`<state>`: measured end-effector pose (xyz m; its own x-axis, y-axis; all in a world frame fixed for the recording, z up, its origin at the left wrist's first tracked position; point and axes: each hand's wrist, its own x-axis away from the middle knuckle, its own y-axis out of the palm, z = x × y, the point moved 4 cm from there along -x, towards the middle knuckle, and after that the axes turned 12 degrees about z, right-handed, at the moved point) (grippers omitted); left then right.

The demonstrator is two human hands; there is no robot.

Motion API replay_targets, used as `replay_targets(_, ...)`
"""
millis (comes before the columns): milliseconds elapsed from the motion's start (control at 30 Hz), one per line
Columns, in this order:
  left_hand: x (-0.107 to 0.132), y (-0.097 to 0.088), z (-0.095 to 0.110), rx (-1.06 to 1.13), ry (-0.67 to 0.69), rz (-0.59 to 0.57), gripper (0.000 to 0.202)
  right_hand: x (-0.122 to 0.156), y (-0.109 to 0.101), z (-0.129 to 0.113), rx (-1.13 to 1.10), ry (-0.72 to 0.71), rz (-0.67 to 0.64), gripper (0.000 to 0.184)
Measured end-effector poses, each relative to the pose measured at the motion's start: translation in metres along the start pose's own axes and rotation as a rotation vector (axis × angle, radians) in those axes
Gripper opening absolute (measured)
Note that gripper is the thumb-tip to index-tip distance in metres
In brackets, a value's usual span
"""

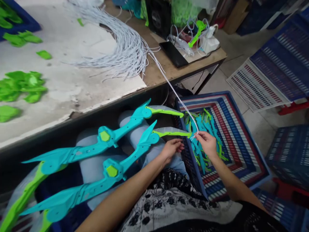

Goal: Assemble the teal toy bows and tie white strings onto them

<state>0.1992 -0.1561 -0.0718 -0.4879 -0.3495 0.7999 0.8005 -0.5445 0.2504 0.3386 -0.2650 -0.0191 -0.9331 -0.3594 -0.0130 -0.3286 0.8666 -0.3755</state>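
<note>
My right hand [206,143] pinches the ends of white cords [177,93], a thin pair that runs taut from a big bundle of white cords [130,48] on the table. Just left of it, my left hand [172,149] has its fingers curled; whether anything is inside them is hidden. Two turquoise toy bows lie side by side across my lap. The nearer toy bow [142,145] has its green tip close to my right fingers, above my left hand. Behind it is the farther toy bow [130,124]. Each has a green hexagon at its middle.
At my right stands a striped plastic basket [238,141] holding turquoise and green pieces [205,132]. Green parts [23,85] lie on the white-topped table [65,100]. A black phone [173,54] and a white plug [210,42] rest at its far end. Blue crates [287,151] stand farther right.
</note>
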Motion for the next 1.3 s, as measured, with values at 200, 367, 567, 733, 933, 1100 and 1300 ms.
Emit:
replay_targets(200,-0.011,0.011,0.003,0.013,-0.055,0.003,0.018,0.004,0.007,0.013,-0.073,-0.016,0.019,0.022)
replay_targets(367,-0.014,0.016,0.003,0.022,-0.061,-0.005,0.021,0.003,0.010,0.016,-0.029,-0.065,-0.008,0.024)
replay_targets(567,-0.017,0.018,0.002,0.029,-0.043,-0.049,0.017,0.004,0.006,0.001,0.132,-0.314,-0.028,0.016)
replay_targets(733,-0.023,0.019,-0.002,0.027,-0.021,-0.086,0.011,0.006,0.004,-0.005,0.199,-0.366,-0.033,0.017)
replay_targets(933,-0.028,0.024,-0.002,0.029,0.020,-0.166,0.010,0.009,0.009,-0.001,0.201,-0.419,-0.069,0.018)
replay_targets(1100,-0.031,0.029,0.000,-0.027,0.070,-0.212,0.016,0.006,0.008,0.009,0.203,-0.321,-0.044,0.019)
replay_targets(1300,-0.032,0.035,0.003,-0.137,0.136,-0.147,0.018,-0.003,0.024,0.035,-0.017,0.167,-0.063,0.031)
